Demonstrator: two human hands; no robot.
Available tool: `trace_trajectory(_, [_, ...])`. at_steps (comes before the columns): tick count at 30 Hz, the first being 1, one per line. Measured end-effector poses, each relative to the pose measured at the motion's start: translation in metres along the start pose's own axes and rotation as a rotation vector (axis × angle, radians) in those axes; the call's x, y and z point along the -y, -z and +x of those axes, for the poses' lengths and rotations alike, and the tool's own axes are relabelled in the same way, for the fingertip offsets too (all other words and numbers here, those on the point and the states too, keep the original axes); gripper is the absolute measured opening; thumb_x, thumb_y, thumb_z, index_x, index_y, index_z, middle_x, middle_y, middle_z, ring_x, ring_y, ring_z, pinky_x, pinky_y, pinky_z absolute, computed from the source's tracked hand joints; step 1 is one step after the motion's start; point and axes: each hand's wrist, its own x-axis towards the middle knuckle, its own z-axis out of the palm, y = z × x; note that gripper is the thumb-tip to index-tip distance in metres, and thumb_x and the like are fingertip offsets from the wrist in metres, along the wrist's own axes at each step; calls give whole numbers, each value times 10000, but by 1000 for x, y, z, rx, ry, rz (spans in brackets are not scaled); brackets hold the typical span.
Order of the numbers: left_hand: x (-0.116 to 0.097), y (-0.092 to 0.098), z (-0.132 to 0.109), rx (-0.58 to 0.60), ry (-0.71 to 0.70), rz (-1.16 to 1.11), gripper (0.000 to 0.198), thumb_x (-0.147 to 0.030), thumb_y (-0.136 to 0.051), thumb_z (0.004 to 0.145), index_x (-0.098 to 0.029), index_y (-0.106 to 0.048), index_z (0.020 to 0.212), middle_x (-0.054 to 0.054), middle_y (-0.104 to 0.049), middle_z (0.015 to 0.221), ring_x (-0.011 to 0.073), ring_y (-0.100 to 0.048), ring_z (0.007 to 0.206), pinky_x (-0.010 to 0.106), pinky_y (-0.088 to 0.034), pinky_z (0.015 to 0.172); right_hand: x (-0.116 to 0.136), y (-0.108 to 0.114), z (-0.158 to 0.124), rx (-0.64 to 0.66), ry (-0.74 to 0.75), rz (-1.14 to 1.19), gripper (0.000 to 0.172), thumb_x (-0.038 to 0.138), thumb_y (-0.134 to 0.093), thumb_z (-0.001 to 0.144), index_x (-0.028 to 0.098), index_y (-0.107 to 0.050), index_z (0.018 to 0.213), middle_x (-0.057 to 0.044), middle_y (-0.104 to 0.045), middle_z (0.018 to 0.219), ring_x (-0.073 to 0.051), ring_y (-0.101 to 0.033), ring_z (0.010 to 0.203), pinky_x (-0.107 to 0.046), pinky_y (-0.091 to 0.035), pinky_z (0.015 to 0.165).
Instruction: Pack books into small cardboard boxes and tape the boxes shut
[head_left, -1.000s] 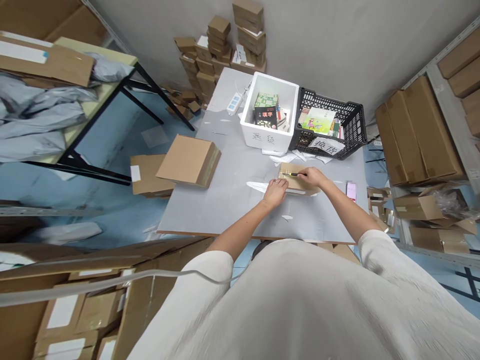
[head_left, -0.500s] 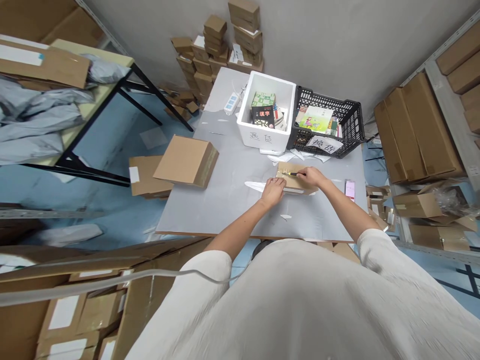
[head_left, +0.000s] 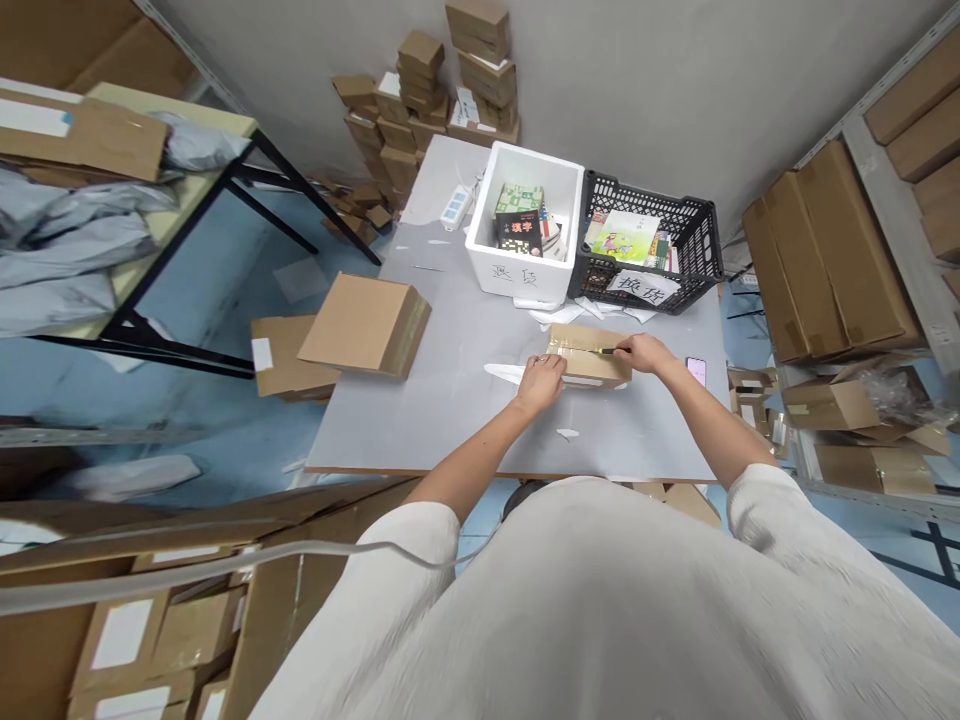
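Observation:
A small cardboard box (head_left: 589, 367) lies on the grey table, its top crossed by a strip of clear tape with a slit along the middle. My left hand (head_left: 543, 383) grips the box at its near left corner, fingers bent over the edge. In my right hand (head_left: 646, 353) is a utility knife (head_left: 609, 351), fingers closed round the handle. The blade points left and meets the tape near the right part of the box top.
Behind the box stand a white foam bin (head_left: 525, 283) and a black crate (head_left: 694, 245), both holding books. A larger carton (head_left: 360, 320) sits at the table's left edge. A phone (head_left: 696, 371) lies at right, a power strip (head_left: 456, 207) at the back left.
My right hand has drawn the knife to the right along the taped top, and a longer slit shows behind it. My left hand stays on the box. The whole view has shifted slightly.

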Motion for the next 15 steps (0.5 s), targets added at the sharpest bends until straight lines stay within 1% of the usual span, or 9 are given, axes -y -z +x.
trace_trajectory(4, [-5,1,6,-9,44,30,462,-212,-472,1104,-203,-639,1534,198,-731,1430,379,-636,1369,515,-422,1141,-32,-6,-15,-10,-63,24,419,435,-549,1113,295,-909,1275,-99,-876,1197,-300,-747,1083,-345,-449,787])
trace_trajectory(7, [-9,2,11,-15,68,41,480,-261,-436,1133,-203,-610,1576,215,-725,1421,397,-632,1353,531,-415,1123,-48,-10,-23,-19,-86,33,431,437,-545,1117,293,-907,1302,-107,-879,1211,-311,-751,1091,-350,-456,787])
trace_trajectory(12, [-9,2,15,-6,98,58,454,-284,-442,1132,-208,-623,1541,214,-716,1408,409,-622,1354,540,-422,1119,-66,-14,-30,-41,-93,19,431,425,-543,1117,281,-907,1296,-116,-875,1255,-310,-755,1097,-346,-452,765])
trace_trajectory(15, [-7,0,16,-11,118,55,415,-286,-463,1120,-227,-651,1485,208,-716,1382,412,-624,1333,554,-432,1116,-79,-15,-36,-49,-97,28,421,422,-554,1116,274,-907,1289,-118,-878,1236,-302,-756,1081,-336,-447,753])
